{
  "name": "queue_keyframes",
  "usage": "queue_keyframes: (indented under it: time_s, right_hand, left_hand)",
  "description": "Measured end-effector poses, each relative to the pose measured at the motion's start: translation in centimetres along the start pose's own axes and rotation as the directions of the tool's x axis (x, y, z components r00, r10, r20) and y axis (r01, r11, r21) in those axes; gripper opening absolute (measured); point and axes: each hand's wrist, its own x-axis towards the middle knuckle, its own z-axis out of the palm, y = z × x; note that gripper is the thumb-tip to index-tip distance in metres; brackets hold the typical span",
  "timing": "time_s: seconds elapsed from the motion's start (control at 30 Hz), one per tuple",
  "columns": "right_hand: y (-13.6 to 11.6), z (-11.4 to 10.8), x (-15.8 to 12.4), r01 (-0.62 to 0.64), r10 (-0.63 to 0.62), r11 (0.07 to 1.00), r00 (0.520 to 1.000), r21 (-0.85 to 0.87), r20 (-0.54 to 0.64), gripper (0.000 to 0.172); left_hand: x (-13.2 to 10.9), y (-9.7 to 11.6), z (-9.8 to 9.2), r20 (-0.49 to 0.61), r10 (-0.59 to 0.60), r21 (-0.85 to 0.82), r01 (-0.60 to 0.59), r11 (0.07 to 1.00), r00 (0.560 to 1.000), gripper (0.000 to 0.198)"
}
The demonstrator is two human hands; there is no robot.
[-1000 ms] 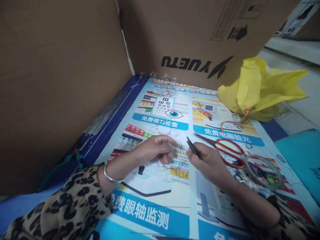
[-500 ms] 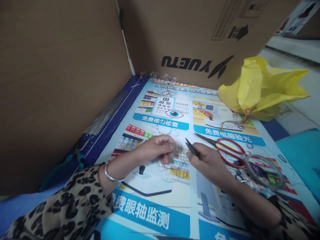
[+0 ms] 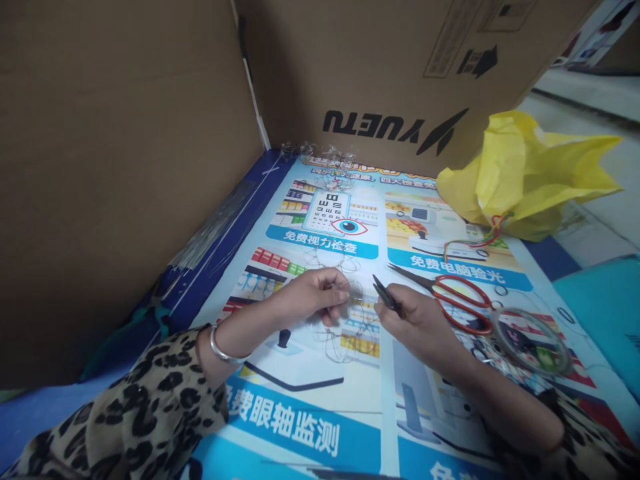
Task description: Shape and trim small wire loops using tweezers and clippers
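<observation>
My left hand (image 3: 313,297) is closed, pinching a piece of thin looped wire (image 3: 345,330) just above a printed poster (image 3: 310,413). My right hand (image 3: 417,317) is closed round small dark pliers (image 3: 386,295), whose tip points up and left toward the wire, a short gap away from my left fingers. Both sleeves are leopard print, and a silver bangle (image 3: 220,350) sits on my left wrist.
Red-handled scissors (image 3: 450,300) lie right of my right hand, beside a clear tape roll (image 3: 530,340). A yellow plastic bag (image 3: 520,177) sits at the back right. Cardboard boxes (image 3: 375,80) wall the back and left. Straight wires (image 3: 215,223) lie along the left box; small wire pieces (image 3: 330,163) at the back.
My left fingers have shifted slightly on the wire. The pliers stay in nearly the same place.
</observation>
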Motion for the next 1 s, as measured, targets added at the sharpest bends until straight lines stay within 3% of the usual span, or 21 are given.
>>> queue_keyframes:
  time_s: [0.5, 0.73, 0.87, 1.0]
  right_hand:
    - [-0.1, 0.0, 0.1, -0.003, 0.003, 1.0, 1.0, -0.03, -0.004, 0.019]
    - [0.1, 0.2, 0.1, 0.096, -0.097, 0.986, 0.995, -0.139, -0.004, 0.025]
    - [0.5, -0.3, 0.3, 0.223, -0.218, 0.958, 0.975, -0.18, 0.044, 0.02]
    - [1.3, -0.9, 0.8, 0.303, -0.318, 0.932, 0.947, -0.199, -0.046, 0.029]
  left_hand:
    - [0.2, -0.2, -0.1, -0.081, 0.023, 0.016, -0.021, 1.0, 0.996, 0.014]
    - [0.0, 0.3, 0.1, -0.146, 0.069, -0.014, -0.071, 0.997, 0.987, 0.022]
    - [0.0, 0.3, -0.1, -0.151, 0.097, 0.012, -0.096, 0.995, 0.984, 0.024]
    - [0.0, 0.4, -0.2, -0.085, 0.122, 0.059, -0.117, 0.991, 0.989, 0.026]
